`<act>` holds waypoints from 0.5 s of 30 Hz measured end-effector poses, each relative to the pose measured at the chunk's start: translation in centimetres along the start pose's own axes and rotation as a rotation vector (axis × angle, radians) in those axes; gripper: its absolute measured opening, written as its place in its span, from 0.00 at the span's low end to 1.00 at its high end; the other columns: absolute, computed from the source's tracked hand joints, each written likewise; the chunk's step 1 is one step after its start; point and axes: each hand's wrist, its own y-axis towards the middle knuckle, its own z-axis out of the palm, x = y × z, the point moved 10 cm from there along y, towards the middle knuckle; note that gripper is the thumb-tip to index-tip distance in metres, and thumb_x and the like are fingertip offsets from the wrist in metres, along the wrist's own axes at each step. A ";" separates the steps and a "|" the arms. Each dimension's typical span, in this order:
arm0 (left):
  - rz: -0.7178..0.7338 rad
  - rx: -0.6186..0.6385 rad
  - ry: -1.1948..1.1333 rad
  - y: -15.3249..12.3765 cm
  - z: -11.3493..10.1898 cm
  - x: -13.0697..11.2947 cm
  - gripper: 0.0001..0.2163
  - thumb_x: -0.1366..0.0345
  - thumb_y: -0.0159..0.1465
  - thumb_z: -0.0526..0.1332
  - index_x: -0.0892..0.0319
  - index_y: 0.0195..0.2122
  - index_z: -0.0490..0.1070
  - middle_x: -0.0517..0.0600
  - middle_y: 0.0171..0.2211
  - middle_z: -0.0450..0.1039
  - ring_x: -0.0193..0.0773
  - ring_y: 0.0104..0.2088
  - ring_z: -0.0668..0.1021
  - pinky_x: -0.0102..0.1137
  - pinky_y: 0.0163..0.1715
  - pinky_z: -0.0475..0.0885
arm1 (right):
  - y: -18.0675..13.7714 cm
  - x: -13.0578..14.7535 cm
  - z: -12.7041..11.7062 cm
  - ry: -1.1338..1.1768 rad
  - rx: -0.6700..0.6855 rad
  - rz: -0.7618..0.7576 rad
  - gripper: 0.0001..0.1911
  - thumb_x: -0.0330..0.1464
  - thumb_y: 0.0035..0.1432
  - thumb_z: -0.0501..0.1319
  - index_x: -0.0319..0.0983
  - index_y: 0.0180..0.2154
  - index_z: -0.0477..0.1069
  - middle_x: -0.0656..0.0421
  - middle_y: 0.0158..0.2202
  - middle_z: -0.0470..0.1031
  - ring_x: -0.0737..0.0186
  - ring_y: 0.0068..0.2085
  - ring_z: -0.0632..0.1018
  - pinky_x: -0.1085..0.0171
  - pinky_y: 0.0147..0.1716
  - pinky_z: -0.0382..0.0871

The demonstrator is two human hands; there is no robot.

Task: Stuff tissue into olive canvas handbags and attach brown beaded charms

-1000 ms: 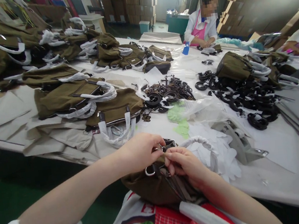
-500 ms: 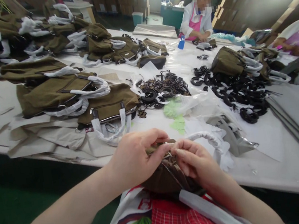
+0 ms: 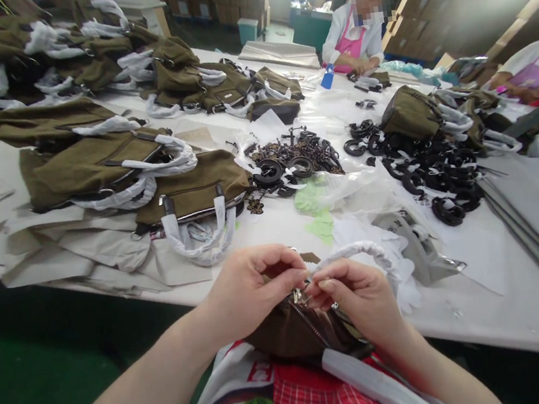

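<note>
An olive-brown handbag (image 3: 287, 332) rests against my apron at the table's front edge, its zipper (image 3: 308, 321) running toward me. Just over the zipper my left hand (image 3: 254, 290) is closed in a pinch, thumb against forefinger. My right hand (image 3: 355, 290) pinches from the other side, fingertips almost meeting the left ones. Between them shows a small shiny metal fitting (image 3: 300, 296); its exact kind is hard to make out. A handle wrapped in white paper (image 3: 350, 249) arches behind my right hand, and a second wrapped handle (image 3: 356, 373) lies over my lap.
Olive handbags (image 3: 188, 186) with wrapped handles are piled on the left. Dark chains (image 3: 293, 152) lie mid-table, and coiled black straps (image 3: 434, 167) at right. A plastic bag (image 3: 403, 237) is beyond my right hand. Two people (image 3: 352, 39) sit across the table.
Both hands have shifted slightly lower, and their fingertips have parted a little, showing more of the metal fitting. The bag has stayed in my lap.
</note>
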 end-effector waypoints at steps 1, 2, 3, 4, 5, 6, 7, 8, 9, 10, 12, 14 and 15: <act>0.014 0.009 0.024 0.0 0.1 -0.3 0.05 0.69 0.62 0.62 0.61 0.29 0.75 0.44 0.24 0.75 0.28 0.24 0.73 0.21 0.25 0.68 | -0.1 0.2 -0.2 -0.058 -0.009 -0.028 0.05 0.36 0.60 0.64 0.41 0.35 0.77 0.58 0.30 0.83 0.63 0.27 0.82 0.67 0.26 0.77; 0.028 0.019 0.046 0.0 0.2 -0.5 0.05 0.69 0.62 0.61 0.61 0.30 0.76 0.44 0.24 0.76 0.28 0.24 0.74 0.21 0.25 0.68 | -0.1 0.5 -0.4 -0.120 -0.018 -0.059 0.05 0.35 0.60 0.64 0.42 0.35 0.78 0.58 0.30 0.82 0.63 0.27 0.81 0.67 0.27 0.77; 0.045 0.029 0.072 0.0 0.2 -0.8 0.06 0.69 0.62 0.61 0.60 0.30 0.76 0.44 0.25 0.76 0.29 0.25 0.74 0.22 0.27 0.68 | -0.2 0.8 -0.6 -0.181 -0.027 -0.092 0.04 0.34 0.60 0.64 0.42 0.36 0.78 0.58 0.30 0.82 0.63 0.26 0.81 0.67 0.27 0.77; 0.064 0.034 0.106 0.0 0.3 -1.1 0.06 0.69 0.62 0.61 0.60 0.30 0.76 0.44 0.25 0.76 0.29 0.26 0.74 0.22 0.28 0.69 | -0.2 1.1 -0.7 -0.239 -0.034 -0.124 0.04 0.34 0.60 0.64 0.42 0.36 0.79 0.58 0.29 0.82 0.63 0.26 0.81 0.66 0.27 0.76; 0.085 0.035 0.143 0.0 0.3 -1.3 0.06 0.70 0.62 0.61 0.60 0.29 0.76 0.44 0.26 0.76 0.30 0.27 0.75 0.23 0.30 0.69 | -0.2 1.5 -0.7 -0.287 -0.036 -0.154 0.04 0.33 0.60 0.64 0.43 0.35 0.79 0.58 0.28 0.82 0.63 0.26 0.81 0.66 0.28 0.76; 0.104 0.032 0.181 0.0 0.3 -1.6 0.06 0.71 0.62 0.61 0.60 0.29 0.77 0.44 0.26 0.76 0.30 0.28 0.75 0.23 0.31 0.69 | -0.2 1.8 -0.7 -0.323 -0.038 -0.185 0.04 0.33 0.60 0.64 0.43 0.35 0.79 0.59 0.28 0.82 0.63 0.26 0.81 0.66 0.28 0.76; 0.117 0.028 0.215 -0.1 0.3 -1.7 0.06 0.71 0.61 0.61 0.59 0.29 0.77 0.45 0.26 0.76 0.30 0.28 0.75 0.23 0.32 0.69 | -0.3 2.1 -0.7 -0.349 -0.039 -0.213 0.04 0.32 0.59 0.65 0.43 0.35 0.80 0.59 0.28 0.82 0.63 0.26 0.80 0.66 0.28 0.75; 0.129 0.024 0.243 -0.1 0.3 -1.9 0.06 0.71 0.62 0.61 0.59 0.29 0.77 0.45 0.27 0.77 0.30 0.28 0.75 0.24 0.33 0.69 | -0.3 2.4 -0.6 -0.368 -0.040 -0.236 0.04 0.32 0.59 0.65 0.43 0.35 0.80 0.59 0.28 0.82 0.63 0.26 0.80 0.67 0.28 0.75; 0.140 0.022 0.266 -0.1 0.3 -1.9 0.07 0.71 0.62 0.61 0.59 0.29 0.77 0.45 0.27 0.77 0.30 0.29 0.75 0.24 0.34 0.69 | -0.3 2.6 -0.6 -0.382 -0.042 -0.252 0.04 0.32 0.59 0.65 0.43 0.35 0.80 0.59 0.28 0.82 0.63 0.26 0.80 0.67 0.29 0.75; 0.150 0.024 0.284 -0.2 0.4 -2.0 0.07 0.71 0.62 0.60 0.59 0.29 0.77 0.45 0.28 0.77 0.30 0.29 0.75 0.24 0.34 0.68 | -0.3 2.7 -0.6 -0.391 -0.049 -0.262 0.04 0.31 0.59 0.65 0.43 0.35 0.80 0.60 0.28 0.82 0.64 0.26 0.80 0.67 0.29 0.75; 0.171 0.038 0.308 -0.3 0.6 -2.1 0.07 0.72 0.63 0.60 0.58 0.29 0.76 0.45 0.28 0.77 0.31 0.30 0.75 0.24 0.34 0.68 | -0.4 2.7 -0.6 -0.403 -0.063 -0.265 0.04 0.32 0.59 0.65 0.44 0.35 0.80 0.60 0.28 0.82 0.63 0.26 0.80 0.67 0.28 0.74; 0.191 0.056 0.322 -0.3 0.9 -2.2 0.07 0.72 0.63 0.60 0.58 0.30 0.76 0.45 0.28 0.77 0.30 0.30 0.75 0.24 0.34 0.67 | -0.4 2.8 -0.6 -0.417 -0.070 -0.267 0.04 0.32 0.58 0.65 0.43 0.35 0.80 0.59 0.27 0.82 0.63 0.26 0.80 0.66 0.28 0.74; 0.198 0.061 0.332 -0.4 1.0 -2.3 0.07 0.73 0.63 0.60 0.58 0.30 0.76 0.45 0.28 0.76 0.30 0.30 0.75 0.24 0.34 0.67 | -0.4 2.9 -0.6 -0.427 -0.069 -0.274 0.04 0.32 0.58 0.65 0.43 0.35 0.80 0.59 0.27 0.82 0.62 0.26 0.80 0.66 0.27 0.74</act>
